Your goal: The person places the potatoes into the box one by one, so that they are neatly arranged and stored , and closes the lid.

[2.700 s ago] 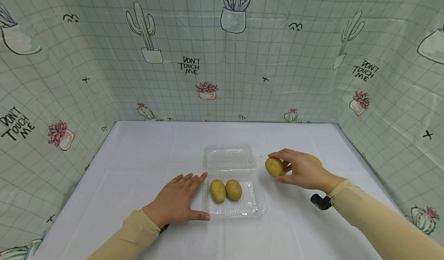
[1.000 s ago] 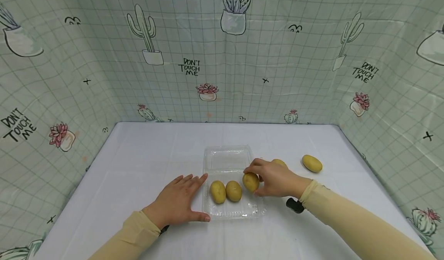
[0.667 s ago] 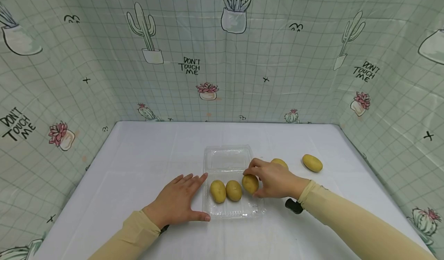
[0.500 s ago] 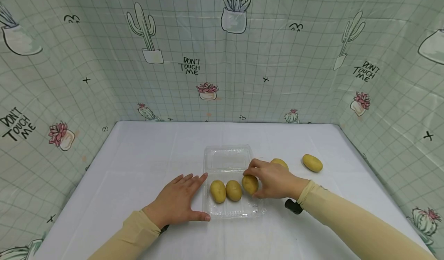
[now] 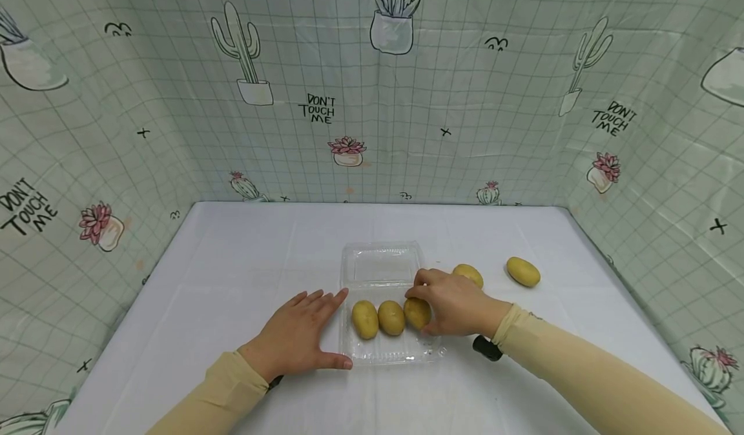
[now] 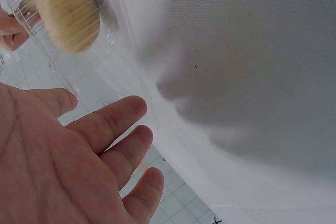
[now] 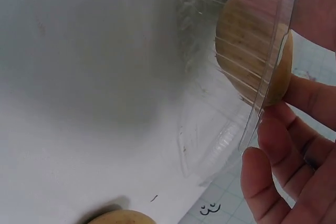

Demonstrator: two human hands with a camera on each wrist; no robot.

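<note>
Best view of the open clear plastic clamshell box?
Head: both halves of the box show, though the right hand covers part of one edge. Left wrist and right wrist each show just a ribbed portion, cut off by the frame.

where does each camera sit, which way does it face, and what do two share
Head: worn on the head, facing forward and down at the table and clear container; left hand, right hand and sleeves show.
Left wrist: on that wrist, looking across the table toward the leftmost potato; palm and fingers show.
Right wrist: on that wrist, looking through the container's side at the gripped potato; fingers show.
Head and right wrist both show the right hand holding that potato.
</note>
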